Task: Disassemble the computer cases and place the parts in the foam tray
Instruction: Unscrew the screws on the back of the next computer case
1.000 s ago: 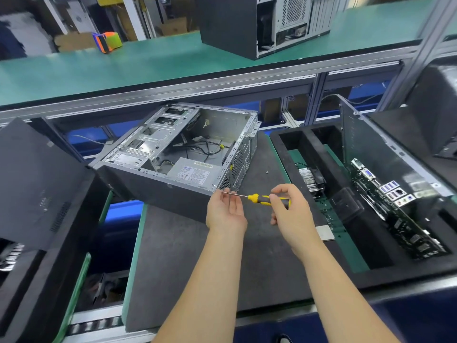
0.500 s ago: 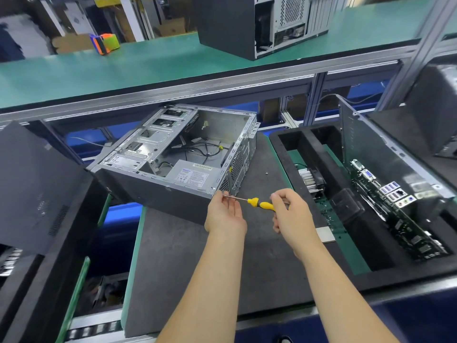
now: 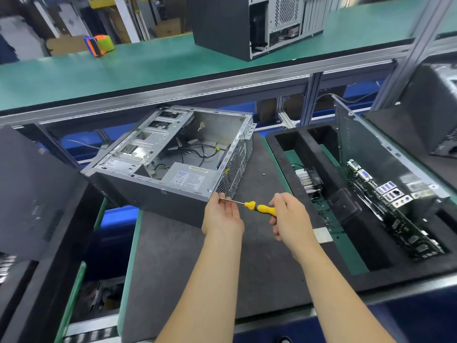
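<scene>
An open grey computer case lies on its side on a dark foam mat, with a power supply and loose cables inside. My right hand grips the yellow handle of a screwdriver. Its thin shaft points left to the case's near rear corner. My left hand sits at that corner, fingers around the shaft's tip. To the right stands a black foam tray holding a heatsink, a motherboard and a case side panel.
A small loose screw lies on the mat beside the case. A black panel leans in a foam tray on the left. Another black case and an orange-green object stand on the green upper shelf.
The hands and screwdriver stay at the case's near corner, shifted only slightly. The case and tray have not moved.
</scene>
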The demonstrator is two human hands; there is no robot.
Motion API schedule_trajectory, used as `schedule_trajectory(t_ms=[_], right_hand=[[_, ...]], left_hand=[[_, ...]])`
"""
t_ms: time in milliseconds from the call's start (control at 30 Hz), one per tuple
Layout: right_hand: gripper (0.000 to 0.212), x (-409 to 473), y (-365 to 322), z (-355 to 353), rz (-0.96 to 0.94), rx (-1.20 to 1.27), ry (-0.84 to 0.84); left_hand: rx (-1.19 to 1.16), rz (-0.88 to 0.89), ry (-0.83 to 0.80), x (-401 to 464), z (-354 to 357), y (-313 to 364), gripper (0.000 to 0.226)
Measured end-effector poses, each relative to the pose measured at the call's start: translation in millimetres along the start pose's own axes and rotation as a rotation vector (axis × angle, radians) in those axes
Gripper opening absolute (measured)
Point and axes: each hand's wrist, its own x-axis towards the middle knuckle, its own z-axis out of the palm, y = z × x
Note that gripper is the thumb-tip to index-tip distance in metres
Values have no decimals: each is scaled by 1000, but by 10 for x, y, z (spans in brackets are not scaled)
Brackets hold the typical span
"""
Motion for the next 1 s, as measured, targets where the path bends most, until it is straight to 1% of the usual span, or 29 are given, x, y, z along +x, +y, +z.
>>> schedule_trajectory(t_ms=[133, 233, 367, 467, 633, 733, 800, 1000], right_hand=[[17, -14, 14, -42, -99, 35, -3], [21, -14, 15, -82, -145, 37, -44], [34, -20, 32, -89, -141, 34, -84], [31, -13, 34, -111, -135, 66, -95], [27, 26, 73, -152, -113, 131, -92], [26, 77, 94, -191, -100, 177, -67], [25, 118, 111, -219, -93, 204, -59], [24, 153, 122, -186, -103, 275, -106]], left_hand=[[-7, 9, -2, -11, 8, -7, 5], [4, 23, 3, -24, 20, -30, 5], [36, 59, 40, -33, 48, -60, 11], [58, 97, 89, -38, 60, -97, 13], [69, 119, 130, -46, 84, -122, 9], [90, 122, 127, -43, 87, -127, 11], [107, 128, 120, -32, 76, -136, 16], [134, 172, 110, -37, 46, -173, 22]])
